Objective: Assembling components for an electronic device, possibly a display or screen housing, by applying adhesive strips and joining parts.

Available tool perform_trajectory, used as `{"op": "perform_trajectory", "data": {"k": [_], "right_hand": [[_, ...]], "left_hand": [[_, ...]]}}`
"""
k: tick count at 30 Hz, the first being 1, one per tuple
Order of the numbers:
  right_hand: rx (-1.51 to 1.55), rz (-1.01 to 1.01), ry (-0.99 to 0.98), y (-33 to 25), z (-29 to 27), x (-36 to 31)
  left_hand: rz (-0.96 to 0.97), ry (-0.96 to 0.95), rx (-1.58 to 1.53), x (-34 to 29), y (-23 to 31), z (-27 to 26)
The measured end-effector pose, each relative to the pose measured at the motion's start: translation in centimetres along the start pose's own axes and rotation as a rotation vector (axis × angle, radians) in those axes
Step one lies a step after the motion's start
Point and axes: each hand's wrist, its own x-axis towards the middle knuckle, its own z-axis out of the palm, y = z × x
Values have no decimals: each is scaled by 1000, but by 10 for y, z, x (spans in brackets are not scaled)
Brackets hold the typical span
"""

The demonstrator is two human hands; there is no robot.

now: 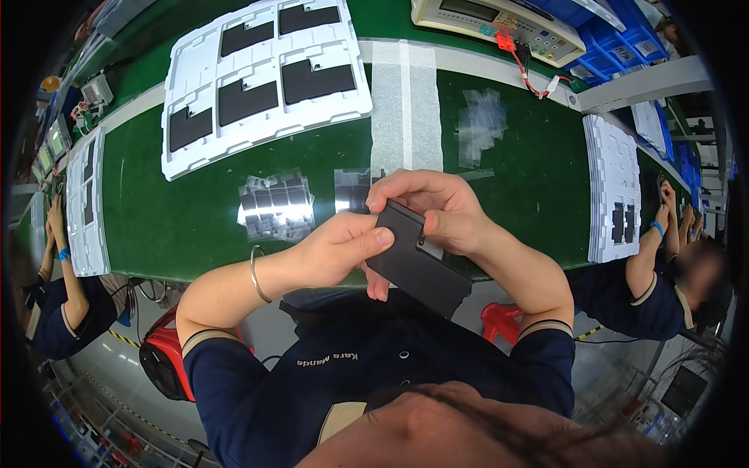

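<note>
Along the left edge of the green workbench (pixel 187 226) a co-worker's arm with a blue wristband (pixel 63 254) reaches toward a white moulded tray (pixel 87 204). Farther in, near the bench's far edge, a larger white vacuum-formed tray (pixel 265 78) holds flat black rectangular parts in shallow pockets. Nearer the front edge lies a loose heap of glossy clear film pieces (pixel 277 207), catching the light.

Just off the front edge, above the lap, the left hand (pixel 335 253), a thin metal bangle (pixel 256 274) on its wrist, pinches one side of a flat matte black rectangular part (pixel 413 261), thumb pressed on its face. The right hand (pixel 437 210) closes over the upper end, fingers curled around the top edge and thumb by a small notch. The step in hand looks like a close fingertip job on that upper end, perhaps seating or peeling something thin; whatever follows calls for a steady pinch and fine pressure, since the part is slim and smooth.

Toward the far right corner sit a beige bench meter (pixel 499 23) with red leads and blue bins (pixel 616 39); another white tray stack (pixel 612 187) stands at the right edge beside a second co-worker.
</note>
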Motion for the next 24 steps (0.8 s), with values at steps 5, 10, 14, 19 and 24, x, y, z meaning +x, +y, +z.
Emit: {"op": "perform_trajectory", "data": {"k": [5, 10, 14, 19, 24], "right_hand": [[-4, -1, 44, -2, 3, 1], [37, 32, 48, -6, 4, 2], [-67, -16, 109, -6, -6, -1], [-822, -15, 218, -29, -9, -6], [-971, 41, 181, -33, -1, -7]], "left_hand": [[14, 22, -33, 2, 1, -3], [25, 75, 33, 4, 2, 2], [96, 154, 191, 3, -1, -2], [204, 261, 423, 3, 5, -2], [250, 353, 620, 6, 5, -1]]}}
